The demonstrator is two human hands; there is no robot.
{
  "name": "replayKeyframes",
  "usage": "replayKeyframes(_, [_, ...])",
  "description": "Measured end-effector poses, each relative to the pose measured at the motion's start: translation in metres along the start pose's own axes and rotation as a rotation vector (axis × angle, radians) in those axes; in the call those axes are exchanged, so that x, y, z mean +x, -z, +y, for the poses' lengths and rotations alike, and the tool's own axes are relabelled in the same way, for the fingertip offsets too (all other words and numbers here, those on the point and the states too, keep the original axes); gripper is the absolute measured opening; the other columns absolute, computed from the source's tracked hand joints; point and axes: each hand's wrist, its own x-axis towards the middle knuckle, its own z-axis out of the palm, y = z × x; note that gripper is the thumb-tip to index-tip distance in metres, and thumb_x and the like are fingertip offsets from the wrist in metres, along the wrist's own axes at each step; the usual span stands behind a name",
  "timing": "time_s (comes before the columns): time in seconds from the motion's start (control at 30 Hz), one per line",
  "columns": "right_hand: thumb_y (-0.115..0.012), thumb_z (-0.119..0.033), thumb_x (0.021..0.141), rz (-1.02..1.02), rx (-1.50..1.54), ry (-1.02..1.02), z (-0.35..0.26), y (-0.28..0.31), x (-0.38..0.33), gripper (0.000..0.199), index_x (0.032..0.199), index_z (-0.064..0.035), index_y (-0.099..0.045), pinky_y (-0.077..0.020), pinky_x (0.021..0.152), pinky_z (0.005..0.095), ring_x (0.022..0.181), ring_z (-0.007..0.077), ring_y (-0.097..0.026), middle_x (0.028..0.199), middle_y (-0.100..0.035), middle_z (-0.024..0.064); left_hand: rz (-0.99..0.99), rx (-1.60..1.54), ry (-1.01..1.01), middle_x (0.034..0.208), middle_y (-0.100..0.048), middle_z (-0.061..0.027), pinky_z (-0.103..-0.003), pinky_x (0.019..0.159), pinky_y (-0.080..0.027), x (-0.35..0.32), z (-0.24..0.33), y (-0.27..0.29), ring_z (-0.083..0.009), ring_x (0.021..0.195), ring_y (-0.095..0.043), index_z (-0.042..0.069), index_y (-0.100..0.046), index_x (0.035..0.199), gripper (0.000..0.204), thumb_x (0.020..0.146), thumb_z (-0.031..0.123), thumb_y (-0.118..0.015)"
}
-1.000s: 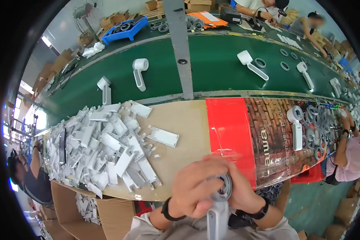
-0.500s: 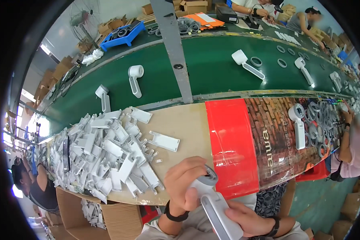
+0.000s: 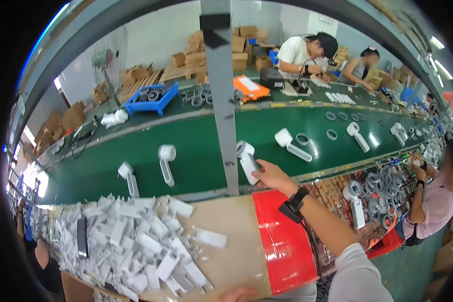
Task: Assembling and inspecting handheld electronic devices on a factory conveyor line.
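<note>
My right hand (image 3: 274, 177) reaches out over the green belt (image 3: 196, 151), fingers closed on the handle end of a white handheld fan (image 3: 247, 167) with a round grey-rimmed head. Whether this fan rests on the belt or hangs just above it I cannot tell. The upright metal post stands right beside its head. My left hand (image 3: 239, 293) shows only as a blurred patch at the table's near edge; its fingers are not clear. Other white fans lie on the belt, one (image 3: 167, 165) left of the post and one (image 3: 292, 145) to the right.
A grey metal post (image 3: 221, 100) rises at the belt's near side. White plastic shells (image 3: 136, 241) are heaped on the table at left, with a dark strip (image 3: 82, 237) on top. Grey rings (image 3: 377, 194) and another fan (image 3: 356, 204) lie at right, near a seated co-worker (image 3: 435, 191).
My right hand has carried the fan forward from near my body to the belt. My left hand has let go of it and dropped to the lower edge. The view has tilted up.
</note>
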Motion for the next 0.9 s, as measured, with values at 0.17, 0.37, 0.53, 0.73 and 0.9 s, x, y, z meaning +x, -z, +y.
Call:
replayKeyframes(0.17, [-0.068, -0.019, 0.068, 0.924, -1.204, 0.259, 0.012, 0.078, 0.033, 0.047, 0.109, -0.0035, -0.051, -0.0421, 0.089, 0.0405, 0.109, 0.0333, -0.051, 0.106, -0.058, 0.0151, 0.017, -0.104, -0.006, 0.115, -0.059, -0.0179, -0.037, 0.089, -0.045, -0.02, 0.014, 0.01, -0.0303, 0.104, -0.058, -0.001, -0.046, 0.123, 0.032, 0.093, 0.006, -0.041])
replayKeyframes(0.37, [-0.065, -0.016, 0.072, 0.479, -1.019, 0.187, 0.048, 0.119, -0.014, 0.036, 0.103, -0.0019, -0.053, -0.0501, 0.07, 0.0482, 0.083, 0.0381, -0.061, 0.085, -0.063, 0.0207, -0.204, -0.114, -0.081, 0.128, -0.05, -0.0202, -0.038, 0.097, -0.039, 0.011, -0.014, 0.011, -0.0327, 0.115, -0.051, -0.001, -0.039, 0.132, 0.043, 0.093, 0.016, -0.045])
replayKeyframes(0.53, [-0.067, -0.019, 0.072, 0.269, -1.117, 0.47, -0.018, 0.012, -0.186, 0.044, 0.112, -0.0052, -0.053, -0.0476, 0.073, 0.0439, 0.088, 0.0372, -0.058, 0.099, -0.056, 0.0193, 0.201, 0.113, -0.208, 0.133, -0.043, -0.0198, -0.039, 0.099, -0.036, 0.071, 0.045, -0.008, -0.0301, 0.118, -0.046, -0.004, -0.033, 0.133, 0.065, 0.08, 0.02, -0.063])
replayKeyframes(0.73, [-0.069, -0.024, 0.071, 0.06, -1.059, 0.514, -0.048, -0.035, -0.297, 0.063, 0.125, -0.0004, -0.046, -0.0476, 0.064, 0.0354, 0.077, 0.0272, -0.057, 0.093, -0.051, 0.014, 0.314, 0.013, -0.212, 0.127, -0.039, -0.0116, -0.033, 0.095, -0.04, 0.099, 0.034, -0.05, -0.0214, 0.111, -0.048, 0.0, -0.029, 0.134, 0.077, 0.067, 0.006, -0.068])
replayKeyframes(0.9, [-0.074, -0.028, 0.068, 0.242, -1.216, 0.465, -0.032, -0.047, -0.309, 0.074, 0.129, -0.001, -0.041, -0.0491, 0.066, 0.0365, 0.078, 0.0324, -0.058, 0.104, -0.051, 0.0167, 0.421, -0.663, -0.043, 0.123, -0.044, -0.0116, -0.033, 0.097, -0.037, 0.096, 0.038, -0.07, -0.0208, 0.113, -0.046, -0.002, -0.031, 0.132, 0.07, 0.07, 0.0, -0.064])
